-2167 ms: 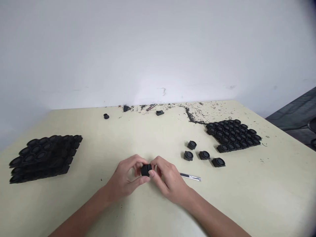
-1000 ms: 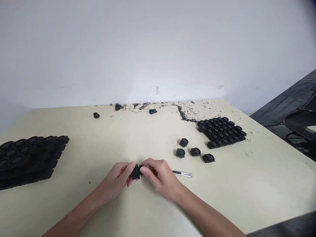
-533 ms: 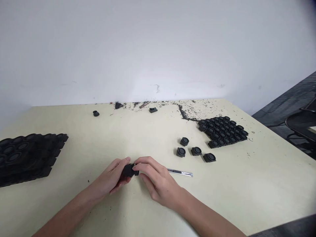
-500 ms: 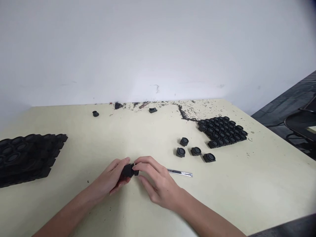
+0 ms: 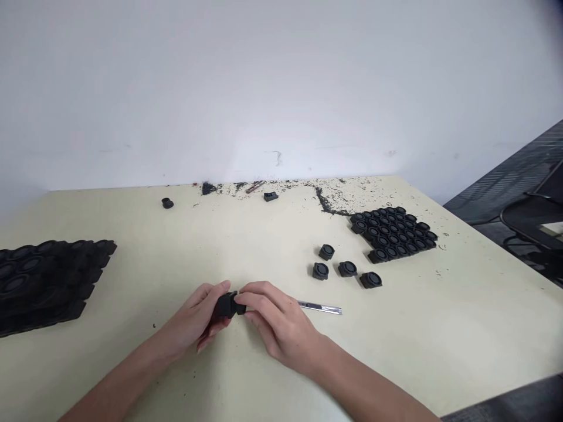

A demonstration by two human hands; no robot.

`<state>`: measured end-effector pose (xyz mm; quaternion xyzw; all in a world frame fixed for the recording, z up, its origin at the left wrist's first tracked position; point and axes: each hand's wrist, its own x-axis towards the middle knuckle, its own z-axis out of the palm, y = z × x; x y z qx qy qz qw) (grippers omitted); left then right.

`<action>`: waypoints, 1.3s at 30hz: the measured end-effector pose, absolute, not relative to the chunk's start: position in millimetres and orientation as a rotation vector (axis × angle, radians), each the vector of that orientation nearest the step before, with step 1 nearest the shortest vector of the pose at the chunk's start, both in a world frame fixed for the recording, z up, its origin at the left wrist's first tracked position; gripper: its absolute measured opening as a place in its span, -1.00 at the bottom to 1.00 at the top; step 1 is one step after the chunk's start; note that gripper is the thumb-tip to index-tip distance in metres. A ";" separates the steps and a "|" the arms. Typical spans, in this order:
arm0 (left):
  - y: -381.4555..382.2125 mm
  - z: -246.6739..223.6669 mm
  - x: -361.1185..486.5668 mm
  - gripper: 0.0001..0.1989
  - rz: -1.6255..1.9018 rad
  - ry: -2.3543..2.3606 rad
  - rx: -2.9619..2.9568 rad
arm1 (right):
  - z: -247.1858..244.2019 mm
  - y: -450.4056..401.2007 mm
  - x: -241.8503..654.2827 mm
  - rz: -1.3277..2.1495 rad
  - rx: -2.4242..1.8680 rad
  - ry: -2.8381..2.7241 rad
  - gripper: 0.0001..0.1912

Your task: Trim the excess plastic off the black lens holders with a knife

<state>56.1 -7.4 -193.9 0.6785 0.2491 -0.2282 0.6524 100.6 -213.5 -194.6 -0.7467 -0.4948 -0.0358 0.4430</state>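
Just left of the middle of the table, my left hand (image 5: 197, 316) is closed around a black block-shaped part (image 5: 226, 305). Its thumb lies along the top and its fingers curl underneath. My right hand (image 5: 277, 322) pinches a smaller black piece (image 5: 240, 308) at the block's right end; whether the two are joined is hidden by the fingertips. Behind the right hand a slim silver utility knife (image 5: 320, 308) sticks out, its left end covered by the hand. Several loose black square parts with round tops (image 5: 347, 269) lie beyond the knife.
Rows of similar black parts (image 5: 391, 234) stand at the right, and a darker stack (image 5: 39, 281) is at the left. A small flanged black piece (image 5: 167, 203) and a black block (image 5: 271, 196) lie near the wall. Black shavings (image 5: 325, 202) litter the table's back edge.
The whole view has shifted slightly, with most things a little further left. Both hands keep nearly the same hold on the black part.
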 end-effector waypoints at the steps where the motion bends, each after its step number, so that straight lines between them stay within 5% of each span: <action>1: -7.4 -194.8 56.2 -0.54 -0.513 0.570 1.531 | -194.1 -213.6 100.3 -0.105 -1.854 -1.238 -0.63; 8: -7.9 -192.0 55.4 -0.50 -0.517 0.477 1.561 | -192.3 -214.2 94.7 0.052 -1.803 -0.976 -0.45; 15: -4.0 -197.3 55.1 -0.41 -0.588 0.343 1.582 | -194.3 -213.2 95.3 0.144 -1.930 -0.997 -0.75; 28: -6.6 -200.0 52.0 -0.41 -0.566 0.539 1.546 | -188.4 -213.6 96.9 -0.348 -1.880 -1.331 -0.65; 36: -11.2 -184.6 55.8 -0.43 -0.588 0.483 1.571 | -191.7 -215.5 102.8 -0.097 -1.939 -0.865 -0.72; 39: -11.4 -183.4 59.6 -0.34 -0.607 0.328 1.581 | -191.5 -219.9 109.7 -0.035 -2.056 -0.736 -0.62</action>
